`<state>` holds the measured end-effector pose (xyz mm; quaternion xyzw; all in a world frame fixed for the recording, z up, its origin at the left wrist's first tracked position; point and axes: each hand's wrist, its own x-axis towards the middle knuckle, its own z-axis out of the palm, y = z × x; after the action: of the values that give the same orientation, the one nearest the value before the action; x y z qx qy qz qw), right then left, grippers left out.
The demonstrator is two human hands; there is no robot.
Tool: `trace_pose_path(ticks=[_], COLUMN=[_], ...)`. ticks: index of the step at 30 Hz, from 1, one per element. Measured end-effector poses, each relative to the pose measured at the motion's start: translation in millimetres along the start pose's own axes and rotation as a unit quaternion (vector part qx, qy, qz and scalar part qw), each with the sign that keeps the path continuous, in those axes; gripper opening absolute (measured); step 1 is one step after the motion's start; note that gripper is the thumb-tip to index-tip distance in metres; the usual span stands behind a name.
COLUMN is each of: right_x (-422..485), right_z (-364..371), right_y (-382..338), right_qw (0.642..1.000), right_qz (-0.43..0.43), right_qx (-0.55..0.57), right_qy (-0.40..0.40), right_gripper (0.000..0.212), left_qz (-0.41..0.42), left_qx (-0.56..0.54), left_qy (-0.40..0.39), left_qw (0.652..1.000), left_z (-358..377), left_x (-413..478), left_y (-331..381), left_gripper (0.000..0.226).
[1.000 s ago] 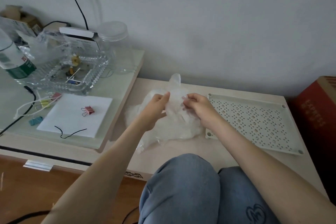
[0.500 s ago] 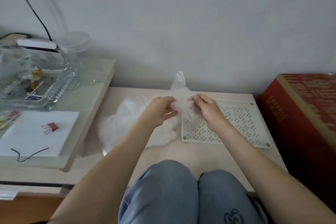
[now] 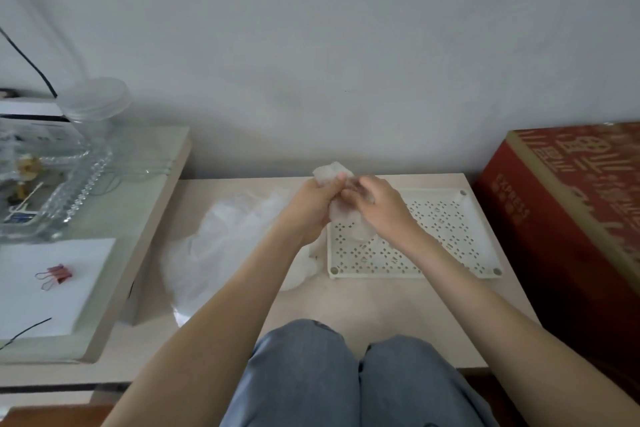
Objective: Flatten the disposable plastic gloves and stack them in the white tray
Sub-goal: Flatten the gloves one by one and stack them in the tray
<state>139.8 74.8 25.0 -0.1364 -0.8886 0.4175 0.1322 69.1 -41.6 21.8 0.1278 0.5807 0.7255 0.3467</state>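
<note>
I am gripping one crumpled plastic glove [image 3: 330,174] between both hands, my left hand [image 3: 313,208] clenching around its upper wad and my right hand [image 3: 377,204] pinching it just beside, over the left end of the white tray [image 3: 408,274]. The other gloves [image 3: 225,243] are lying in a loose heap on the table left of the tray. I am judging this as the flattening step just starting: next I am needing to tease the film open, smooth it and lay it flat in the tray, though I cannot tell whether any is lying there already.
</note>
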Motion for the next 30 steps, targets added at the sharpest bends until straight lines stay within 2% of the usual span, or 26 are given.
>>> trace_pose_path(ticks=[2,7,11,12,14,16,17,18,20,25,28,30], right_x=[-1,-1,-3,-5,-6,-6,-6,-5,-2,-3,-4,-6], right_z=[-3,-12,-17,-18,-19,-17,-15,-14,-16,-31,-37,-40], right_y=[8,27,36,37,38,38,38,40,44,59,75,83], right_qw=[1.000,0.985,0.969,0.966,0.970,0.983,0.987,0.991,0.991,0.972,0.949,0.932], right_qz=[0.002,0.082,0.112,0.108,0.096,0.082,0.078,0.076,0.088,0.155,0.203,0.217], right_qx=[0.011,0.133,0.201,0.224,0.225,0.133,0.086,0.061,0.085,0.176,0.227,0.274], right_qy=[0.015,0.068,0.093,0.074,-0.014,-0.100,-0.109,-0.095,-0.052,0.017,0.086,0.092], right_gripper=[0.023,0.026,0.023,0.018,0.012,0.009,0.010,0.015,0.025,0.023,0.025,0.022], left_qz=[-0.012,-0.028,-0.041,-0.043,-0.044,-0.043,-0.046,-0.049,-0.052,-0.077,-0.099,-0.119], left_qx=[-0.002,-0.004,0.006,0.018,0.045,0.038,0.024,0.016,0.014,0.024,0.035,0.056], left_qy=[0.002,0.000,0.021,0.022,0.016,-0.024,-0.051,-0.073,-0.088,-0.059,-0.046,-0.030], left_qw=[1.000,1.000,0.999,0.999,0.998,0.998,0.997,0.996,0.995,0.995,0.993,0.991], left_z=[0,-3,-4,-4,-2,3,6,10,15,20,21,19], left_x=[1,7,11,12,15,15,15,16,20,29,33,35], left_y=[-2,-13,-18,-19,-21,-21,-21,-20,-20,-19,-23,-27], left_gripper=[0.032,0.037,0.031,0.029,0.029,0.030,0.031,0.032,0.030,0.007,0.016,0.021])
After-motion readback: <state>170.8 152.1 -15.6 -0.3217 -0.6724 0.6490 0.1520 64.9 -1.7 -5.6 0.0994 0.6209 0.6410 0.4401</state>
